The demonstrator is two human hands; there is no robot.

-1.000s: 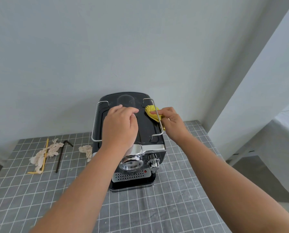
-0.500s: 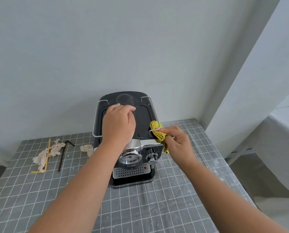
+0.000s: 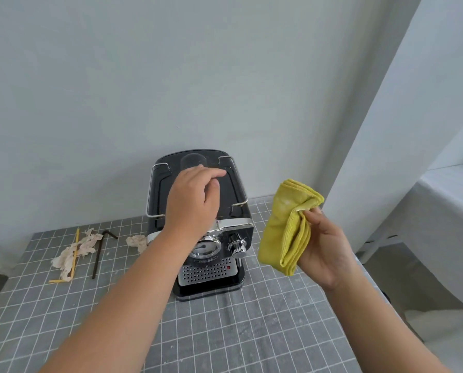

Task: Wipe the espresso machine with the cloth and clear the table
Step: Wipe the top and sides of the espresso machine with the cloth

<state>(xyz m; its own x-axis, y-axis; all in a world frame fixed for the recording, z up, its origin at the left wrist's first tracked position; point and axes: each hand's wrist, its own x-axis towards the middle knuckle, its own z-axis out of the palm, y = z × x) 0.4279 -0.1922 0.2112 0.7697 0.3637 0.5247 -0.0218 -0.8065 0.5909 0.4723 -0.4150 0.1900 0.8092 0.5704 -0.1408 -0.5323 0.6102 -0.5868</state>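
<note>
Grey gridded matting (image 3: 252, 332) covers the table, seen from above with a pale wall behind. Nearest, two bare forearms reach forward. To the right, the right hand (image 3: 324, 246) has lifted the folded yellow cloth (image 3: 287, 227) clear of the espresso machine (image 3: 198, 224); a moment ago it was wiping the machine's top and right edge, and now it holds the cloth in the air beside it, fingers curled round the folds. Centre, the left hand (image 3: 191, 201) stays over the machine's black top, fingers loosely bent, seemingly steadying it; whether it presses down cannot be told. Further left on the matting lie crumpled tissue scraps (image 3: 74, 250), a yellow stick (image 3: 75, 249) and a dark hex key (image 3: 98, 253). That pass looks finished; clearing this litter remains.
</note>
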